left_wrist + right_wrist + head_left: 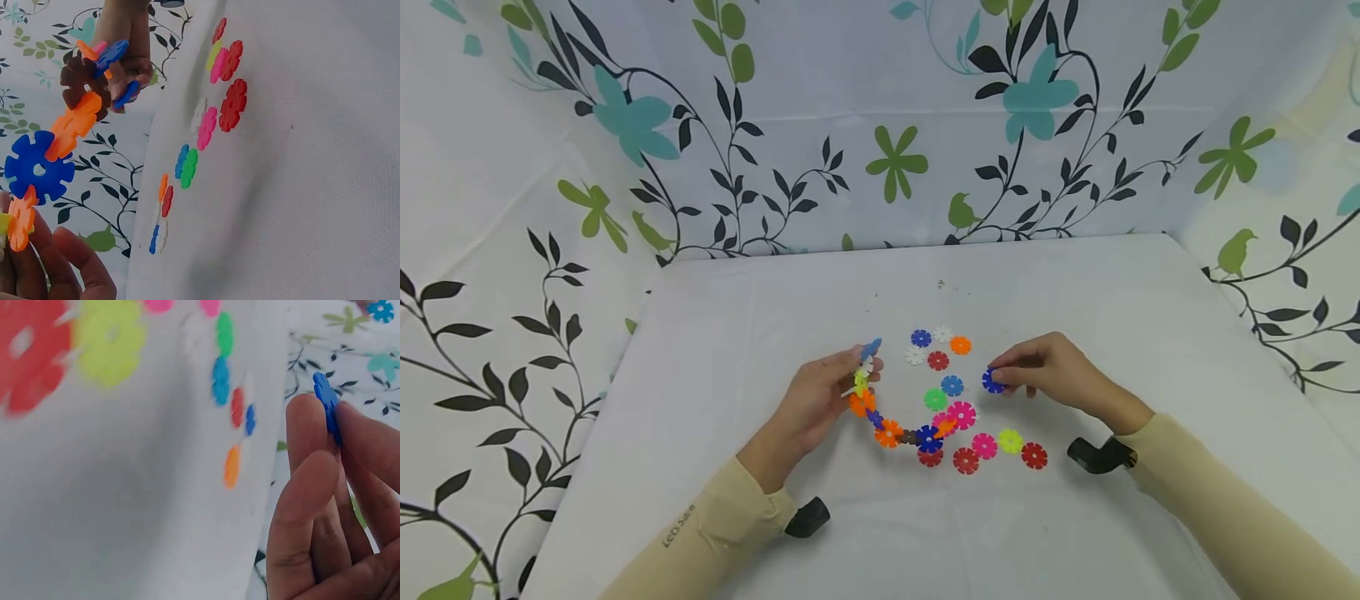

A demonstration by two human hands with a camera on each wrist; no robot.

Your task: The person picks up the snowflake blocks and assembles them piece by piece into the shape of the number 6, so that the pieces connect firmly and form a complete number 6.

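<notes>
My left hand [816, 404] holds one end of a curved chain [889, 433] of interlocked plastic flower discs, in light blue, white, yellow, orange, dark blue and brown. Its free end hangs toward the right, over loose discs. In the left wrist view the chain's brown disc [76, 87] and dark blue disc [25, 170] show above the curled left fingers [59, 269]. Off to the right, my right hand [1060, 375] pinches a single dark blue flower disc [992, 382] between thumb and fingertips. The right wrist view shows this blue disc [324, 400] nearly edge-on.
Loose flower discs lie on the white table [737, 333]: blue, white, orange and red ones at the back, a green disc [936, 399] mid-table, and pink, yellow and red discs [1034, 456] in front. A patterned cloth [820, 108] rises behind the table. Black pieces [808, 517] sit at both cuffs.
</notes>
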